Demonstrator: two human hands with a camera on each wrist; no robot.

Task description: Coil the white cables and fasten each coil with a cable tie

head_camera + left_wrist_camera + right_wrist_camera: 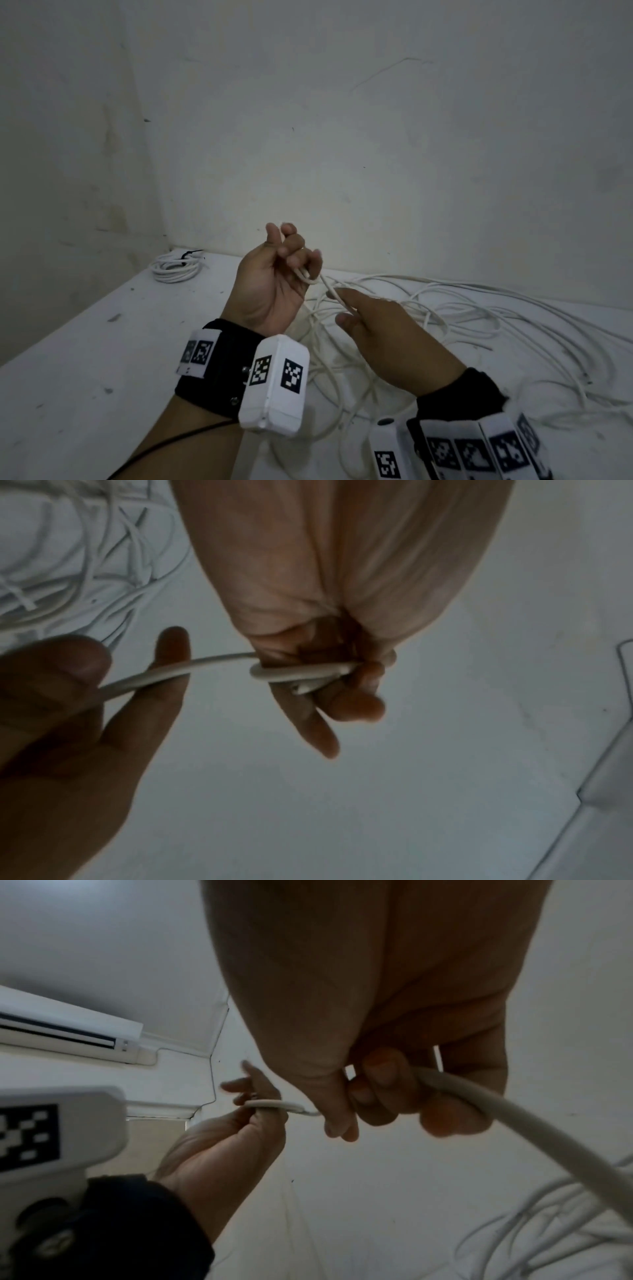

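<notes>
Head view, left to right. A finished coil of thin white cable (176, 269), bound by a black cable tie (190, 254), is seen lying at about 10 o'clock on the white, scuffed table (85, 359), close to the wall corner.

The left hand (274, 274) is held raised above the table centre, palm turned toward the camera. Its fingers are curled round a small loop of the white round-sheathed cable (219, 666); in the left wrist view the cable end is seen wrapped across the curled fingers (359, 704) and gripped there. A black wrist strap with white marker blocks (274, 383) is worn on this arm.

From the left hand the cable is run a short way toward 4 o'clock into the right hand (383, 329). It is pinched there between thumb and curled fingers, as confirmed in the right wrist view, where the strand (514, 1118) leaves the grip toward the table. The two hands are held near each other, apart, joined only by the cable span.

At 3 o'clock, a loose tangle of white cable (479, 318) is spread over the table, uncoiled, reaching the right edge.
</notes>
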